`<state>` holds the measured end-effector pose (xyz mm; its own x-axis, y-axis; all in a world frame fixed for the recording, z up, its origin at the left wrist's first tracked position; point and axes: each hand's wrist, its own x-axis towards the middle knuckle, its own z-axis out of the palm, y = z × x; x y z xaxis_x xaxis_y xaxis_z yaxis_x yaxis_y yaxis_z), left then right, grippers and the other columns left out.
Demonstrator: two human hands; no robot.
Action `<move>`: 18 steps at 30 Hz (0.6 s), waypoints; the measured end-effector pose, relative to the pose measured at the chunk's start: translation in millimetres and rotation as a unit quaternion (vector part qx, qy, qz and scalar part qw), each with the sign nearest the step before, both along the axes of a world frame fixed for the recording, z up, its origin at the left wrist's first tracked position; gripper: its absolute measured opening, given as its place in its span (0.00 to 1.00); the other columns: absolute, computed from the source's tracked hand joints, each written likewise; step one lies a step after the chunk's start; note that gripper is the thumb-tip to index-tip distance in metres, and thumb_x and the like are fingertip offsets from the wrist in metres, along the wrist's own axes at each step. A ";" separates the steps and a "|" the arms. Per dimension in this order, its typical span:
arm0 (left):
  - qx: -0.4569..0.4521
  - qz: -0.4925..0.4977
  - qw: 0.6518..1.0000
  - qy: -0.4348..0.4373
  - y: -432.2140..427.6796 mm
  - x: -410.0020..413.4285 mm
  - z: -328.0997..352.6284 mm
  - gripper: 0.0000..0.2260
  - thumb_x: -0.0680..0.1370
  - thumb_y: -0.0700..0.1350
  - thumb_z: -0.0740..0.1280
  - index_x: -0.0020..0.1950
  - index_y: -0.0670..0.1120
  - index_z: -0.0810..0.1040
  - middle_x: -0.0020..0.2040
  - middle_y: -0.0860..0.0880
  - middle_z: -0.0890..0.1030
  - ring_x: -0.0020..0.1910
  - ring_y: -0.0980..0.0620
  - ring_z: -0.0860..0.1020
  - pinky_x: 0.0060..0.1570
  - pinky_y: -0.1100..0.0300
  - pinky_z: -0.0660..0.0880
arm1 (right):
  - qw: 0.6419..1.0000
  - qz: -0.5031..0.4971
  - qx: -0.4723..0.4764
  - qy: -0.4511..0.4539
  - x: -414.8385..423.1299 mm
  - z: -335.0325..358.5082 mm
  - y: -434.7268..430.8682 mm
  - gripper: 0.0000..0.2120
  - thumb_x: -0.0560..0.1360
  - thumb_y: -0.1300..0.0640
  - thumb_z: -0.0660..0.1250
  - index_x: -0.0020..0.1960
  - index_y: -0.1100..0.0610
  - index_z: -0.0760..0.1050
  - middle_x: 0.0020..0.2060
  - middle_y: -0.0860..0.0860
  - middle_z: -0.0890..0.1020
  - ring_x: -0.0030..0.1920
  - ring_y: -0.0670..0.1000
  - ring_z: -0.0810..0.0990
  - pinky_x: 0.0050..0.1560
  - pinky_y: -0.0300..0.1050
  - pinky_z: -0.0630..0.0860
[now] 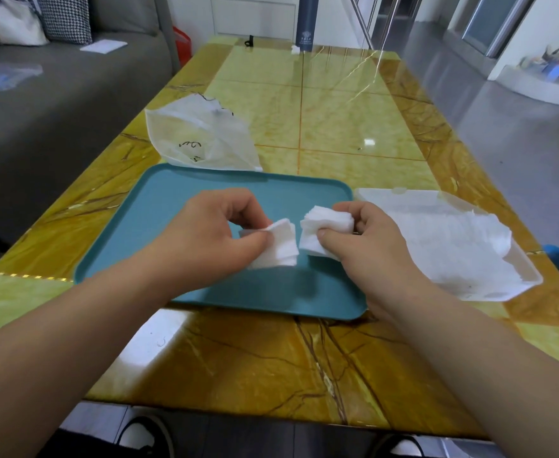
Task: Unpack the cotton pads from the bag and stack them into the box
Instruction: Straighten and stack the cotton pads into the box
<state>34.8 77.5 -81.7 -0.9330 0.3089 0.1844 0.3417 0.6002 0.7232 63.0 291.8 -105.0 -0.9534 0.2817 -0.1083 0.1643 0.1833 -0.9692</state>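
Note:
Over the teal tray (pixel 179 206), my left hand (pixel 205 233) pinches a small stack of white square cotton pads (pixel 281 246) between thumb and fingers. Just to the right, my right hand (pixel 364 239) grips a second, thicker stack of cotton pads (pixel 324 223). The two stacks nearly touch. The clear plastic box (pixel 516 276) lies on the table right of the tray, with white pads spread inside it. The translucent white bag (pixel 202 137) lies slack behind the tray's far left corner.
A yellow marbled table (pixel 337 120) carries everything. A dark cylinder (pixel 307 24) and a small black clip (pixel 249 41) stand at its far end. A grey sofa (pixel 56 94) runs along the left side. My shoes show below the near edge.

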 end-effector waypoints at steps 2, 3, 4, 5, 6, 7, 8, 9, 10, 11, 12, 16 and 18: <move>-0.012 -0.003 1.000 0.002 -2.2 -2.0 0.2 0.04 0.75 0.43 0.76 0.42 0.49 0.83 0.47 0.56 0.86 0.32 0.72 0.75 0.35 0.76 0.68 | 1.000 0.000 -0.002 0.003 -0.3 0.6 -0.7 0.16 0.76 0.60 0.73 0.60 0.47 0.77 0.53 0.47 0.83 0.52 0.46 0.82 0.44 0.35 0.76; -0.026 -0.004 1.000 0.006 -3.2 -3.6 0.2 0.05 0.74 0.44 0.77 0.42 0.51 0.83 0.50 0.58 0.84 0.37 0.72 0.76 0.38 0.76 0.68 | 1.000 0.000 -0.003 0.005 -0.4 0.8 -1.3 0.16 0.76 0.60 0.73 0.60 0.47 0.77 0.53 0.47 0.83 0.52 0.46 0.82 0.45 0.35 0.76; -0.046 -0.004 0.999 0.015 -4.4 -5.7 -0.4 0.05 0.73 0.46 0.78 0.41 0.53 0.83 0.51 0.59 0.82 0.42 0.70 0.77 0.41 0.75 0.69 | 1.000 0.001 -0.003 0.007 -0.9 0.5 -2.0 0.16 0.76 0.60 0.73 0.60 0.47 0.77 0.53 0.47 0.84 0.53 0.47 0.83 0.45 0.36 0.77; -0.065 -0.003 0.998 0.020 -4.5 -7.1 -0.3 0.06 0.72 0.47 0.78 0.40 0.54 0.83 0.50 0.58 0.81 0.46 0.66 0.78 0.44 0.71 0.70 | 1.000 0.002 -0.003 0.007 -1.1 0.3 -2.3 0.16 0.76 0.60 0.73 0.60 0.47 0.77 0.54 0.47 0.84 0.53 0.47 0.83 0.46 0.36 0.78; -0.078 -0.002 0.997 0.016 -4.4 -7.8 -0.4 0.05 0.72 0.47 0.78 0.40 0.54 0.83 0.47 0.56 0.81 0.45 0.62 0.78 0.43 0.67 0.72 | 1.000 0.003 -0.001 0.006 -1.4 -0.4 -2.8 0.16 0.76 0.60 0.73 0.60 0.47 0.77 0.54 0.47 0.84 0.53 0.47 0.83 0.48 0.37 0.78; -0.086 -0.001 0.996 0.004 -3.9 -7.5 -0.8 0.05 0.72 0.46 0.78 0.40 0.53 0.84 0.44 0.55 0.81 0.43 0.59 0.79 0.41 0.64 0.73 | 1.000 0.004 0.002 0.004 -1.6 -1.1 -2.8 0.16 0.75 0.59 0.73 0.60 0.46 0.77 0.54 0.47 0.84 0.53 0.47 0.83 0.50 0.39 0.79; -0.093 0.001 0.996 -0.013 -3.7 -7.2 -1.3 0.04 0.73 0.45 0.77 0.40 0.51 0.84 0.41 0.53 0.82 0.41 0.58 0.79 0.39 0.63 0.74 | 1.000 0.005 0.005 0.003 -2.2 -1.8 -3.4 0.17 0.75 0.59 0.74 0.61 0.46 0.77 0.54 0.47 0.84 0.54 0.47 0.83 0.52 0.41 0.79; -0.101 0.000 0.995 -0.028 -2.6 -7.2 -2.9 0.03 0.73 0.44 0.76 0.40 0.50 0.84 0.39 0.53 0.83 0.40 0.58 0.79 0.38 0.64 0.74 | 1.000 0.005 0.007 0.002 -2.4 -2.5 -3.0 0.17 0.75 0.59 0.74 0.61 0.46 0.77 0.55 0.47 0.84 0.54 0.47 0.83 0.53 0.43 0.80; -0.107 -0.002 0.994 -0.034 -2.3 -7.5 -4.6 0.04 0.73 0.43 0.75 0.40 0.50 0.83 0.38 0.53 0.83 0.39 0.58 0.80 0.38 0.64 0.75 | 1.000 0.005 0.009 0.003 -3.1 -2.8 -3.0 0.17 0.75 0.59 0.74 0.60 0.46 0.77 0.55 0.47 0.84 0.54 0.47 0.83 0.54 0.43 0.80; -0.109 -0.002 0.993 -0.036 -2.3 -8.0 -6.4 0.04 0.74 0.43 0.74 0.40 0.50 0.82 0.37 0.53 0.83 0.39 0.58 0.80 0.37 0.63 0.75 | 1.000 0.005 0.009 0.004 -3.3 -3.1 -3.0 0.16 0.75 0.59 0.74 0.60 0.46 0.78 0.55 0.47 0.84 0.54 0.47 0.83 0.54 0.44 0.80; -0.105 0.000 0.994 -0.039 -2.6 -8.3 -7.5 0.05 0.74 0.42 0.73 0.39 0.50 0.81 0.36 0.53 0.83 0.38 0.58 0.80 0.36 0.63 0.75 | 1.000 0.006 0.008 0.005 -3.4 -3.6 -3.1 0.16 0.75 0.59 0.74 0.60 0.46 0.78 0.54 0.47 0.84 0.54 0.47 0.83 0.54 0.43 0.80; -0.083 0.000 0.994 -0.070 -4.6 -8.5 -6.4 0.04 0.73 0.45 0.72 0.40 0.53 0.78 0.43 0.58 0.85 0.36 0.61 0.81 0.39 0.59 0.78 | 1.000 0.008 0.005 0.001 -3.8 -5.6 -4.0 0.16 0.74 0.58 0.74 0.59 0.46 0.78 0.54 0.46 0.84 0.54 0.47 0.83 0.54 0.44 0.80; -0.090 -0.016 0.993 -0.076 -4.8 -7.4 -4.1 0.04 0.72 0.45 0.72 0.41 0.53 0.79 0.44 0.57 0.85 0.40 0.60 0.82 0.42 0.58 0.79 | 1.000 0.004 0.005 0.001 -4.6 -6.4 -4.4 0.15 0.74 0.58 0.74 0.58 0.46 0.78 0.54 0.46 0.84 0.54 0.48 0.83 0.56 0.47 0.80</move>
